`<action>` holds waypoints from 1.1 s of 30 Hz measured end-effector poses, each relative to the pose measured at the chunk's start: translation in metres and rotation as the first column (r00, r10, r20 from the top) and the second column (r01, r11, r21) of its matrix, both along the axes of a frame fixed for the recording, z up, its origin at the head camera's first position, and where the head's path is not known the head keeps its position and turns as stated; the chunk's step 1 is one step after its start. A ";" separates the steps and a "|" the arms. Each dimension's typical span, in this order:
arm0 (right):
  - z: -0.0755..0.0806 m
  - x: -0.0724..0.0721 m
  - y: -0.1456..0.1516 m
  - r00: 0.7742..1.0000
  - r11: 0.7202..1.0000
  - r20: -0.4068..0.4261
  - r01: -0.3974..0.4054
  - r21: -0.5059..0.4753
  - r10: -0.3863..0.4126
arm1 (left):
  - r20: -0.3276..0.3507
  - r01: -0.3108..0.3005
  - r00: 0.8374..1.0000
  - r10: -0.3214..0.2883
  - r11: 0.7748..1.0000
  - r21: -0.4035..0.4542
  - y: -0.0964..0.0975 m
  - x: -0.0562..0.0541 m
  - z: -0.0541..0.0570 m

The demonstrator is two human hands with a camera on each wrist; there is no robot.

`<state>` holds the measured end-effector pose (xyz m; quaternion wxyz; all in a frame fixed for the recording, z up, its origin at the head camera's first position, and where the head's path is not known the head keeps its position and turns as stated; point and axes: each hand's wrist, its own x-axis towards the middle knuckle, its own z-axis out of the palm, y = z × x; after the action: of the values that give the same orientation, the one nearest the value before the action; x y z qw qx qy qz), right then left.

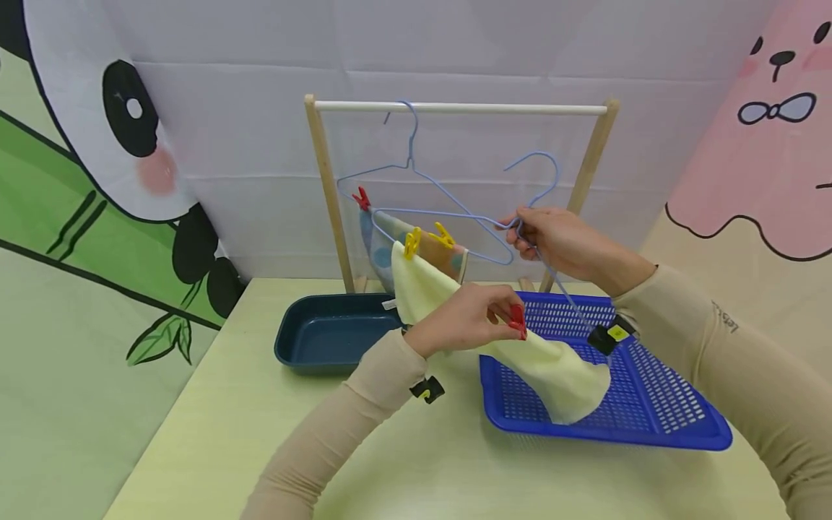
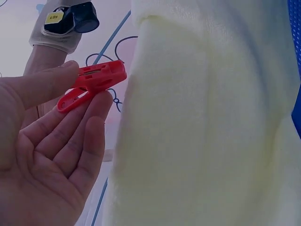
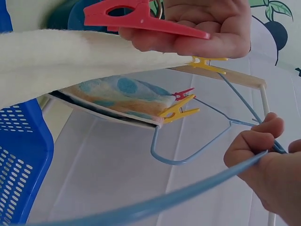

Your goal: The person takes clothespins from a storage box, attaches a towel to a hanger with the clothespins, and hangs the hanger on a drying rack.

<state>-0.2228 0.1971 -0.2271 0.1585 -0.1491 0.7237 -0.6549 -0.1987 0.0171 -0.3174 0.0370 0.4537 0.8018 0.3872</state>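
Observation:
My left hand (image 1: 464,318) pinches a red clothespin (image 1: 518,323) between thumb and fingers. In the left wrist view the clothespin's tip (image 2: 121,70) is close to the edge of a pale yellow cloth (image 2: 188,117); whether it touches is hard to tell. My right hand (image 1: 559,242) grips a blue wire hanger (image 1: 552,170) near its neck, holding it up in the air. At the hanger's left end a yellow clothespin (image 1: 412,243) clips one corner of the cloth. The cloth's other end droops over the blue basket (image 1: 611,435).
Behind stands a rack with a white rail (image 1: 507,109). From it hangs another blue hanger (image 1: 412,144) carrying a patterned cloth (image 1: 379,242), clipped by a red clothespin (image 1: 361,198) and a yellow clothespin (image 1: 443,235). A dark teal tray (image 1: 286,354) sits left on the table (image 1: 227,404).

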 end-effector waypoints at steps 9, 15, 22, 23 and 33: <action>-0.004 -0.001 -0.002 1.000 1.000 0.020 0.013 0.018 -0.013 | 0.045 0.028 0.999 -0.028 1.000 0.002 0.003 -0.002 -0.001; -0.007 -0.001 -0.004 0.999 1.000 0.050 0.018 0.005 -0.019 | 0.072 0.038 0.997 -0.036 0.999 -0.029 0.005 -0.004 0.004; -0.008 -0.002 -0.006 0.996 0.999 0.086 0.008 -0.048 -0.004 | 0.093 0.045 0.995 -0.039 0.997 -0.068 0.009 -0.006 0.007; -0.008 -0.002 -0.006 0.996 0.998 0.091 0.004 -0.056 0.001 | 0.100 0.056 0.994 -0.048 0.996 -0.075 0.009 -0.007 0.007; -0.005 -0.004 -0.003 0.991 0.986 0.117 -0.053 -0.158 0.072 | 0.102 0.138 0.987 -0.128 0.986 -0.099 0.013 -0.008 0.007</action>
<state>-0.2264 0.1940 -0.2323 0.2110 -0.1430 0.6547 -0.7116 -0.2071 0.0305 -0.3101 0.1250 0.4846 0.7863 0.3623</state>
